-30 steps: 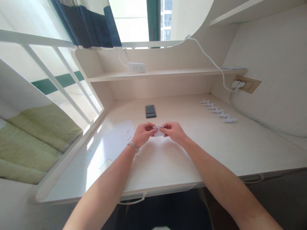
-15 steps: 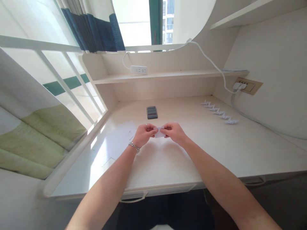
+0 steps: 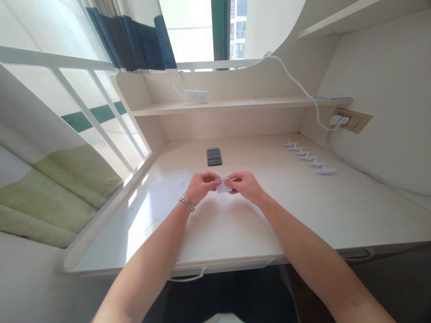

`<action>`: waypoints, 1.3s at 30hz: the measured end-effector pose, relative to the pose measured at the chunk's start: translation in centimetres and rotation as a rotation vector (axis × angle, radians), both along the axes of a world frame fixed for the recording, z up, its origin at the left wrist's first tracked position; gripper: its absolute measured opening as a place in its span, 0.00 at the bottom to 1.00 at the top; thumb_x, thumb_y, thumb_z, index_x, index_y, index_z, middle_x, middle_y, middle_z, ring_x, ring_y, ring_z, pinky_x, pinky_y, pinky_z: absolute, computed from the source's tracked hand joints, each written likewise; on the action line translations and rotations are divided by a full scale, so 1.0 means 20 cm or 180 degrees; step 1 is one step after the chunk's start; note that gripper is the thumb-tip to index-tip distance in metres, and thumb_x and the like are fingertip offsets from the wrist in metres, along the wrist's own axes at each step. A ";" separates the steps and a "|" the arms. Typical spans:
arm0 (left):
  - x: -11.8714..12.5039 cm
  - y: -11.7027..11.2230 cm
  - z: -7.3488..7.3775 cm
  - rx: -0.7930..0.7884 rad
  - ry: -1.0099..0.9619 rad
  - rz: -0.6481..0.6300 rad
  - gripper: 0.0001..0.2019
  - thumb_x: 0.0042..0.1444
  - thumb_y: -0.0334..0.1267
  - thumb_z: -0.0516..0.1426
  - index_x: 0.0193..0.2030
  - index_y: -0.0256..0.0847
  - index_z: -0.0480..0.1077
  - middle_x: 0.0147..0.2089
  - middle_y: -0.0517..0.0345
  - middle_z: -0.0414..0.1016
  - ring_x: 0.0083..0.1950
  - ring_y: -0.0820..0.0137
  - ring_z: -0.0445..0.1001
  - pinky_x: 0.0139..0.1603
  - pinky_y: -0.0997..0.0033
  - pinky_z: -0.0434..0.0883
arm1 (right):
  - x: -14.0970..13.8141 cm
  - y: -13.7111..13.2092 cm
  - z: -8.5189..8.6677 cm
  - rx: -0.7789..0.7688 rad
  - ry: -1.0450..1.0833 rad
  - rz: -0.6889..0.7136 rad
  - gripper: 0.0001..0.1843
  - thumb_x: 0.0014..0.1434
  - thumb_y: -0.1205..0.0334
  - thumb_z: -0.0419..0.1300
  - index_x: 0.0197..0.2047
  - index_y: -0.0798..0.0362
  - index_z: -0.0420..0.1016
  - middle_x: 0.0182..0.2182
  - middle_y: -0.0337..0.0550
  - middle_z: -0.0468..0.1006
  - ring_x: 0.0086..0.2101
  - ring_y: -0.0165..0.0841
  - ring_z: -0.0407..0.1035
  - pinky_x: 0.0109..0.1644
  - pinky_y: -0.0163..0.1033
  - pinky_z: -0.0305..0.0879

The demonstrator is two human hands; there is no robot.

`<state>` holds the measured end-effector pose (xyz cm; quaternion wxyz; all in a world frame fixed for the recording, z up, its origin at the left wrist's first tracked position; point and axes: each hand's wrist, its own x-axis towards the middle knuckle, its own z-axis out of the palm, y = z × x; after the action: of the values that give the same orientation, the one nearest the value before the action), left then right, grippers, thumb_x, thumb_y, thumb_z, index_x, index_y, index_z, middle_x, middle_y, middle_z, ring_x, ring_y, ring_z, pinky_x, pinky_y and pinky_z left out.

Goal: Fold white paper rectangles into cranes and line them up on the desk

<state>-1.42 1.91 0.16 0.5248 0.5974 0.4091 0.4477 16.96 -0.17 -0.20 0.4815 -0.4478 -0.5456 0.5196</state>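
Observation:
Over the middle of a pale wooden desk point(image 3: 303, 211), both my hands pinch one small folded piece of white paper point(image 3: 223, 185). My left hand point(image 3: 200, 186), with a ring and a metal bracelet at the wrist, grips its left edge with closed fingers. My right hand point(image 3: 245, 184) grips the right edge the same way. The paper is held just above the desk top. A larger white sheet point(image 3: 161, 197) lies flat on the desk to the left of my hands.
A small dark object point(image 3: 214, 157) lies behind my hands. A row of several folded white paper shapes point(image 3: 309, 157) runs along the right rear. A power strip point(image 3: 196, 96) sits on the shelf; a white cable point(image 3: 296, 87) runs to a wall socket point(image 3: 350, 120).
My hands keep the same pinch on the paper. The view has shifted slightly, so everything sits a little further right in the frame.

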 end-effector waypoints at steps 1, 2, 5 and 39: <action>0.00 0.00 0.00 -0.0003 0.0002 -0.0058 0.13 0.38 0.39 0.69 0.31 0.34 0.76 0.25 0.57 0.75 0.28 0.72 0.72 0.30 0.71 0.70 | 0.00 0.00 0.00 0.0000 0.0004 0.0034 0.15 0.42 0.56 0.71 0.33 0.55 0.82 0.24 0.43 0.79 0.27 0.32 0.72 0.31 0.38 0.73; -0.01 0.00 0.01 -0.0003 0.0020 -0.0122 0.13 0.39 0.38 0.69 0.31 0.34 0.76 0.25 0.57 0.75 0.28 0.72 0.72 0.30 0.71 0.70 | 0.00 -0.01 0.00 0.0009 0.0009 0.0067 0.15 0.42 0.56 0.71 0.33 0.55 0.82 0.25 0.44 0.79 0.28 0.32 0.72 0.31 0.38 0.73; -0.02 0.01 0.01 0.0012 0.0030 -0.0259 0.11 0.40 0.37 0.68 0.31 0.35 0.76 0.26 0.56 0.76 0.29 0.73 0.72 0.30 0.72 0.69 | 0.01 -0.01 0.00 -0.0002 0.0104 0.0141 0.15 0.43 0.56 0.70 0.34 0.55 0.83 0.28 0.44 0.80 0.30 0.33 0.73 0.32 0.37 0.72; -0.03 0.02 0.01 -0.0139 -0.0297 -0.0417 0.07 0.41 0.35 0.68 0.29 0.37 0.77 0.24 0.59 0.74 0.25 0.76 0.70 0.29 0.72 0.69 | 0.03 0.01 -0.03 -0.0097 0.0624 0.0294 0.15 0.39 0.61 0.72 0.33 0.54 0.84 0.29 0.44 0.81 0.32 0.34 0.75 0.37 0.41 0.74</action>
<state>-2.05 2.31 0.34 0.5843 0.5898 0.3538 0.4307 17.48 0.11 -0.72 0.5012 -0.3764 -0.5080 0.5908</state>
